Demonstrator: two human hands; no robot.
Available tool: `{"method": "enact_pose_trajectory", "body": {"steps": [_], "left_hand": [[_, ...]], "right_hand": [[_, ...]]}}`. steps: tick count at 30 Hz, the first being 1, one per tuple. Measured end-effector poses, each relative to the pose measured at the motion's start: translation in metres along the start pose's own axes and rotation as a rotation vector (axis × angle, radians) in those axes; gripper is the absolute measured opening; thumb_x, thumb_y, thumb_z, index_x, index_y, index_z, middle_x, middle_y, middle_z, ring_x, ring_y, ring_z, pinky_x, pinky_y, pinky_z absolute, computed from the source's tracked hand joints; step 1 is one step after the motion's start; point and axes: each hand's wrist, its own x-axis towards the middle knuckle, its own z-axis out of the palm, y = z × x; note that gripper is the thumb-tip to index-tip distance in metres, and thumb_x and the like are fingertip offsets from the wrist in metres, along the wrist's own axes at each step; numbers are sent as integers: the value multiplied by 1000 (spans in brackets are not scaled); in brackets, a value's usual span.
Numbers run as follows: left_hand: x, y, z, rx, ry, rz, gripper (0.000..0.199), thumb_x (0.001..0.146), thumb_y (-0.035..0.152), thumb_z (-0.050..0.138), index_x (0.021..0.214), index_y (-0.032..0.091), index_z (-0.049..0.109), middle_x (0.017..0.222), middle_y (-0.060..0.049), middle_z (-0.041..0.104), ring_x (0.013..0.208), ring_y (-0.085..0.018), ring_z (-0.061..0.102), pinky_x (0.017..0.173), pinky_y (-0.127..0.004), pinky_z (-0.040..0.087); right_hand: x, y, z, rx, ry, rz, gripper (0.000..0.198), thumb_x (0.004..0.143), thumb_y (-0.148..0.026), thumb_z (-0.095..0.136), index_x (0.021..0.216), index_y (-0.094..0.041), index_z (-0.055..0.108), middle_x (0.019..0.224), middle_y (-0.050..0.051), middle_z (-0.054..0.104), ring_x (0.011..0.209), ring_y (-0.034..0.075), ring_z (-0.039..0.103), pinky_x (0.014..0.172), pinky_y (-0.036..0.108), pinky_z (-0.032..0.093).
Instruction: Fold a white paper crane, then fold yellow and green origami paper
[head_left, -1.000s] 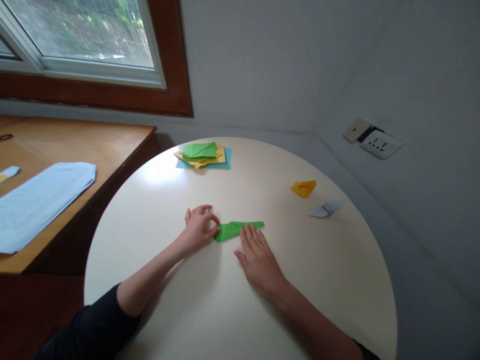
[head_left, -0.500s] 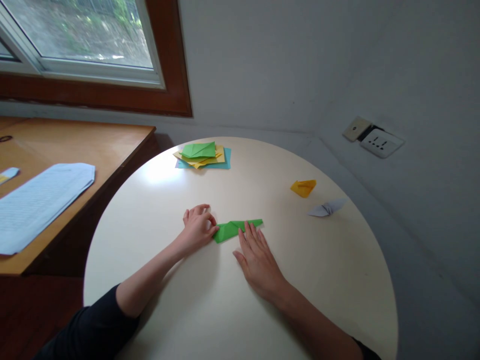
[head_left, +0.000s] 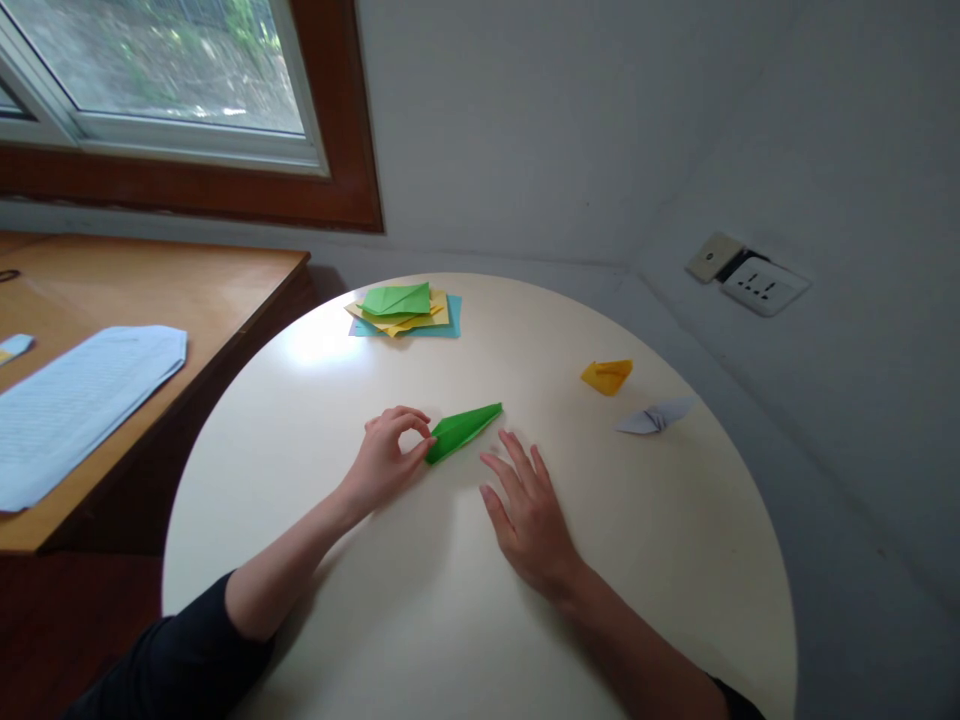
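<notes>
My left hand (head_left: 391, 452) pinches the near-left end of a folded green paper (head_left: 463, 430) between thumb and fingertips. The paper is long and narrow, and its pointed end angles up to the right. Just right of it, my right hand (head_left: 529, 515) hovers low over the table with fingers spread, apart from the paper and holding nothing.
The round white table (head_left: 360, 620) bears a stack of coloured paper (head_left: 454, 318) topped by a folded green sheet (head_left: 397, 298). To the right lie a folded orange paper (head_left: 607, 376) and a folded white paper (head_left: 655, 415). A wooden desk (head_left: 217, 270) with printed sheets (head_left: 97, 400) stands left.
My right hand has come off the green paper and its fingers have spread. The paper's pointed end has swung up and away, with my left hand still at its other end.
</notes>
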Motion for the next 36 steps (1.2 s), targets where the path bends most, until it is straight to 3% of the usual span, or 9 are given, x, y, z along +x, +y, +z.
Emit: {"method": "enact_pose_trajectory", "body": {"steps": [8,13,19,26,32,36], "left_hand": [[-2,-1,-2,108,-42,156,7,83,22,48,77,21,52,83,1,68,71,-14,60,85,-36,35],[-2,0,-4,90,-131,175,11,85,25,43,79,21,51,84,1,67,74,-15,58,87,-37,37],[-3,-2,-3,0,-244,122,10,84,25,41,80,22,49,90,-4,65,96,-21,55,81,-36,45],[-3,-4,-2,0,-244,122,8,84,26,42,81,21,48,84,-3,61,83,-18,57,75,-31,46],[-3,-12,5,88,-213,85,14,78,24,50,92,23,52,88,-1,64,87,-18,57,79,-32,44],[-1,-14,10,144,-194,96,11,76,21,53,87,22,55,76,2,63,75,-16,57,82,-34,42]], "right_hand": [[6,12,-5,74,187,37,23,89,-20,39,104,-18,57,107,8,65,106,18,57,98,40,36],[8,24,-4,71,231,93,20,89,-22,42,98,-19,60,96,6,67,95,18,60,85,34,39],[8,38,-1,54,157,182,19,88,-27,47,93,-21,64,91,5,68,87,20,60,80,36,36],[8,42,1,109,48,222,15,84,-21,50,87,-21,65,88,4,68,84,19,60,77,35,36],[9,43,1,102,11,240,13,81,-17,53,82,-21,65,84,3,67,82,19,58,74,34,35],[10,42,0,96,2,254,11,80,-15,54,79,-20,64,82,3,66,81,20,57,74,34,35]]}}
